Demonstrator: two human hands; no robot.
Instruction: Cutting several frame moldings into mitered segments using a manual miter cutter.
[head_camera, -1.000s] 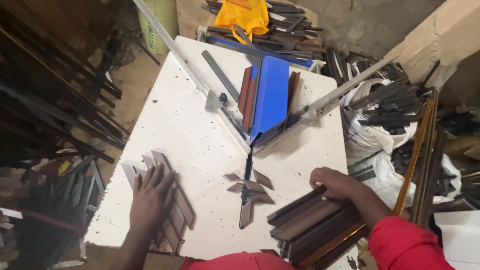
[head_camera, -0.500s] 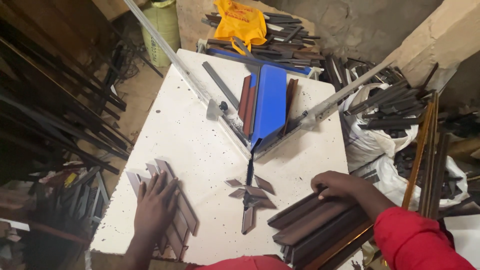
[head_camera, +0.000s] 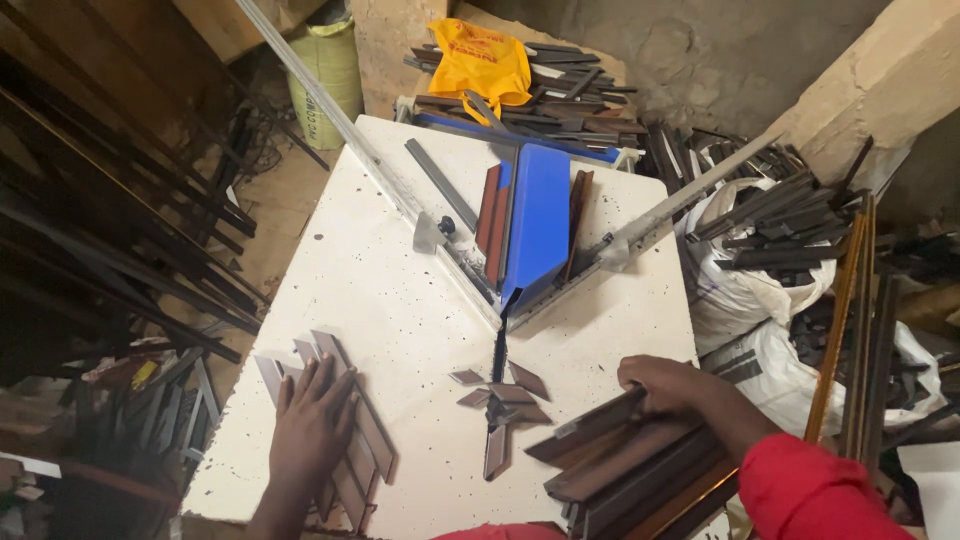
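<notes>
Little has shifted: left hand (head_camera: 312, 425) stays flat, fingers apart, on cut strips (head_camera: 350, 440); right hand (head_camera: 665, 383) presses brown mouldings (head_camera: 620, 470).

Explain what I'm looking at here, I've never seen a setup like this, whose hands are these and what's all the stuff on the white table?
This is one view from a camera worn on a person's head, looking down at their own two bare hands; there is no robot. They work at a white table. The left hand lies flat on a row of cut brown strips with angled ends. The right hand, from a red sleeve, rests on a stack of longer brown mouldings; neither piece is lifted. Between the hands lie small angled offcuts. Further back sits a blue cutter between two metal guide rails that form a V. Around the table are more strips and white sacks.
</notes>
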